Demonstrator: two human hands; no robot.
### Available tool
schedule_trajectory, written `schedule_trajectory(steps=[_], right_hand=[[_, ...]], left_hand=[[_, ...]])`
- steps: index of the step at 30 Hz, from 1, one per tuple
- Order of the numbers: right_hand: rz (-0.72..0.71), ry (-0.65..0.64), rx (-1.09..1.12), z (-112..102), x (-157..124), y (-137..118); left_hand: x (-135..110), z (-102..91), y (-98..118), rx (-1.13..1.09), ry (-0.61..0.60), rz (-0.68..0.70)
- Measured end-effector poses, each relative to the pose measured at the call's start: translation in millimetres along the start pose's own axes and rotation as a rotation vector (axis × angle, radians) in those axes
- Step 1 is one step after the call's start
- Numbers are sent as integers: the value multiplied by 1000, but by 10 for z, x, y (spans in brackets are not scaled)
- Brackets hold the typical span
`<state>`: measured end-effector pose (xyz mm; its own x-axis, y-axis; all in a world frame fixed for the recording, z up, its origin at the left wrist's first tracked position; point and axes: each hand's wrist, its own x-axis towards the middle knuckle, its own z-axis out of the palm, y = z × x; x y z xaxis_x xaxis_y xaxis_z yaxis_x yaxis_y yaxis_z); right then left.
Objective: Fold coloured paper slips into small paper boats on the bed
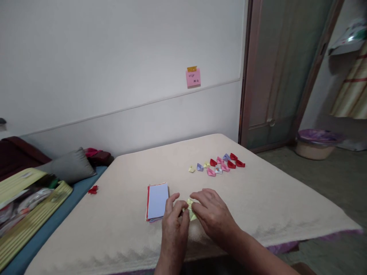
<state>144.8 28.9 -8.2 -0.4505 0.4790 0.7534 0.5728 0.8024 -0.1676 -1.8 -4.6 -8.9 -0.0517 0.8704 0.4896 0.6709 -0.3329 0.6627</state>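
Note:
A small piece of folded pale yellow paper [191, 214] is between my two hands, just above the front part of the cloth-covered table. My left hand [175, 217] pinches its left side with thumb and forefinger. On the other side, my right hand [211, 212] has its fingers closed on the paper; the palm hides part of it. A stack of coloured paper sheets [158, 200], light blue on top with red showing at the edge, lies close to the left of my left hand. Farther back sit several small folded paper boats [211, 172] in red, pink, yellow, blue and white.
The cream cloth [137, 172] covers the table, which meets the white wall at the back. A red item [93, 190] lies at its left edge. To the left are a grey cushion [67, 167] and a yellow box [34, 206]. A lined basin [315, 149] stands on the floor at right.

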Motion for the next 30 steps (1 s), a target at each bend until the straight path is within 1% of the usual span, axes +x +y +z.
schedule_trajectory(steps=[5,13,17,23,27,30], right_hand=[[-2,-30,16,-10,-5,8],[-5,-30,18,7,-10,3],[-13,-21,22,14,-16,3],[-1,-62,45,41,-29,-12],[7,-21,52,51,-34,-20],[14,46,76,55,-30,-35]], left_hand=[[5,13,-13,-15,2,-12],[31,-24,2,-97,-112,-74],[37,-40,8,-110,-140,-79],[25,-39,-12,-108,-153,-101],[26,-33,-27,-121,-135,-91],[29,-16,-46,-161,-104,-133]])
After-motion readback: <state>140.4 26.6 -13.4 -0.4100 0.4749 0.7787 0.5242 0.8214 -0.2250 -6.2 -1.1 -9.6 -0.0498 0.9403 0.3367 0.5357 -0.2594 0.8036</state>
